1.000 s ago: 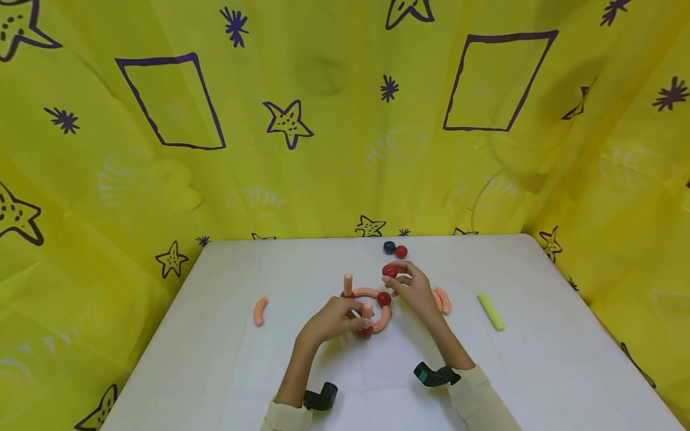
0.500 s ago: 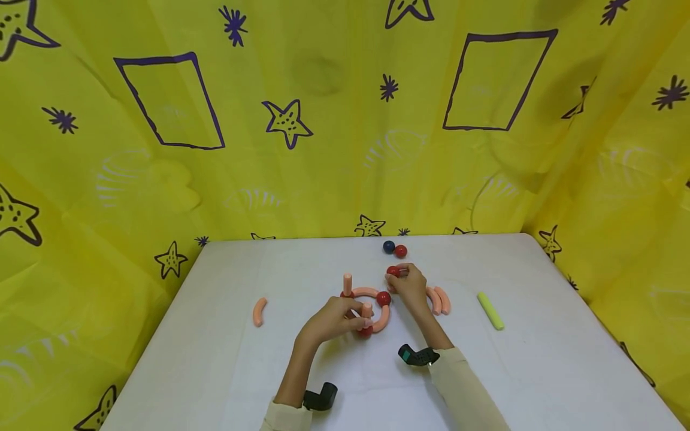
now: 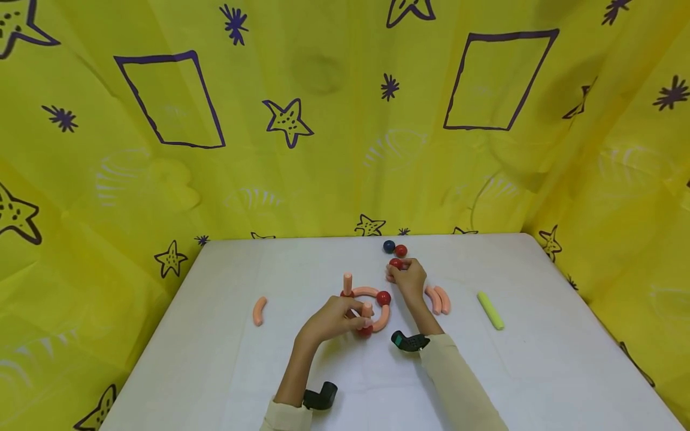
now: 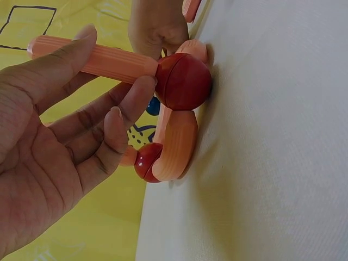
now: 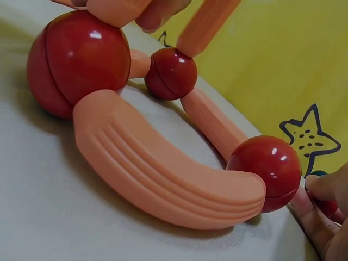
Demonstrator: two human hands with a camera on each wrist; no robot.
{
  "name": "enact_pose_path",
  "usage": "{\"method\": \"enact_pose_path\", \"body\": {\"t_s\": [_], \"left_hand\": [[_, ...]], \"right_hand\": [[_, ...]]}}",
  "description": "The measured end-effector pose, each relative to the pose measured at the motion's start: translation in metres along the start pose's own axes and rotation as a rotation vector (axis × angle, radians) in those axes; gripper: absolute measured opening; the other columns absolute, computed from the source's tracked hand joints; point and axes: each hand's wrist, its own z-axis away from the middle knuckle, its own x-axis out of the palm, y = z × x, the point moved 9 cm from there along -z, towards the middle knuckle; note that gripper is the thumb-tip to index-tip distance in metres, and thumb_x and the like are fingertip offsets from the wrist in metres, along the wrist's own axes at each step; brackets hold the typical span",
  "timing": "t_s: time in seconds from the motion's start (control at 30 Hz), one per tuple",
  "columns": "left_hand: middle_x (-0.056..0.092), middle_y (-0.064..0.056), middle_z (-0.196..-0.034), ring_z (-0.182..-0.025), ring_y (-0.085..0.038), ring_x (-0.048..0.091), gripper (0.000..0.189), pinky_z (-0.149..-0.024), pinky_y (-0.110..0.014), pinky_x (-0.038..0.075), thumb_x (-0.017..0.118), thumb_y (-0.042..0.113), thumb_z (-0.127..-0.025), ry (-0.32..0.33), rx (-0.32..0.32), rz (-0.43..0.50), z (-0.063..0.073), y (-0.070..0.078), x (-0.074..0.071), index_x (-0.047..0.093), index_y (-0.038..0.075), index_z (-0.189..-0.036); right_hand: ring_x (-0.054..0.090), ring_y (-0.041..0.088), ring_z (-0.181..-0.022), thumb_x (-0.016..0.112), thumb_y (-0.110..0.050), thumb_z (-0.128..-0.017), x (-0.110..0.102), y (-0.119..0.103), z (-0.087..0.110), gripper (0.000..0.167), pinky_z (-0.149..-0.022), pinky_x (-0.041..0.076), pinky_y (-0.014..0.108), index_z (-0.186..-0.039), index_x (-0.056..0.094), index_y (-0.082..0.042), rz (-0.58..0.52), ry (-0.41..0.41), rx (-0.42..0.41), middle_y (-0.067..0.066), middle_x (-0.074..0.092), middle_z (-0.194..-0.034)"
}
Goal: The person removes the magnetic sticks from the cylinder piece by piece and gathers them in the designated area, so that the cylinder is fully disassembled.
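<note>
My left hand [image 3: 331, 319] pinches an upright orange rod [image 4: 117, 63] whose end meets a red ball [image 4: 185, 81]. That ball belongs to a ring of red balls and curved orange rods lying on the table. One curved rod [image 5: 163, 168] runs along the ring's near right side to another red ball [image 5: 266, 171]. From the ring's far left ball [image 5: 171, 74] a second orange rod [image 3: 347, 284] stands up. Beyond the ring my right hand [image 3: 409, 280] holds a separate red ball [image 3: 396, 263] between thumb and fingers, low over the table; the fingers partly cover it.
A dark blue ball [image 3: 389, 246] and a red ball [image 3: 401, 251] sit together near the table's back edge. Two curved orange rods [image 3: 442, 300] lie right of the ring, one curved rod [image 3: 259, 311] left. Farther right lies a straight yellow-green rod [image 3: 490, 310]. Yellow curtain [image 3: 334, 179] surrounds the table.
My right hand has carried its red ball away from the ring, slightly right and back toward the two far balls. My left hand has stayed on the upright rod.
</note>
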Motion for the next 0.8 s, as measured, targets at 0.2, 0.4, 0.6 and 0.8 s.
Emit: {"method": "enact_pose_path", "body": {"t_s": [0.2,0.4,0.6,0.8], "left_hand": [[0.065,0.001,-0.077,-0.07,-0.006,0.052,0.014,-0.064,-0.019,0.044,0.072,0.023,-0.089,-0.001,-0.007,0.003,0.0006,-0.001,-0.0005,0.072,0.009,-0.09],[0.064,0.001,-0.077,-0.07,-0.009,0.053,0.014,-0.064,-0.02,0.045,0.072,0.024,-0.089,-0.005,0.001,-0.002,0.0002,0.0,-0.0002,0.071,0.01,-0.089],[0.071,0.001,-0.088,-0.079,-0.01,0.064,0.014,-0.07,-0.02,0.051,0.071,0.025,-0.09,-0.019,-0.013,0.007,-0.0011,-0.002,0.0011,0.073,0.011,-0.094],[0.07,0.003,-0.084,-0.077,-0.009,0.061,0.013,-0.07,-0.02,0.05,0.071,0.024,-0.09,-0.024,-0.017,-0.008,-0.0009,-0.0021,0.0017,0.074,0.012,-0.094]], "right_hand": [[0.062,0.001,-0.056,0.071,0.0,-0.084,0.0027,0.0025,-0.0008,0.043,-0.056,0.053,0.016,-0.12,0.05,0.011,-0.156,-0.005,0.04,0.019,0.053,-0.098],[0.061,-0.001,-0.059,0.071,-0.002,-0.085,0.0018,0.0064,-0.0031,0.043,-0.057,0.053,0.014,-0.121,0.051,0.009,-0.132,0.016,0.065,0.02,0.055,-0.102],[0.061,0.0,-0.06,0.072,-0.003,-0.085,0.0005,0.009,-0.0057,0.042,-0.058,0.053,0.014,-0.12,0.051,0.009,-0.153,0.025,0.074,0.02,0.055,-0.101],[0.063,0.001,-0.063,0.071,-0.003,-0.085,-0.0001,0.0096,-0.0056,0.04,-0.06,0.054,0.015,-0.118,0.052,0.008,-0.173,0.032,0.087,0.017,0.055,-0.1]]}}
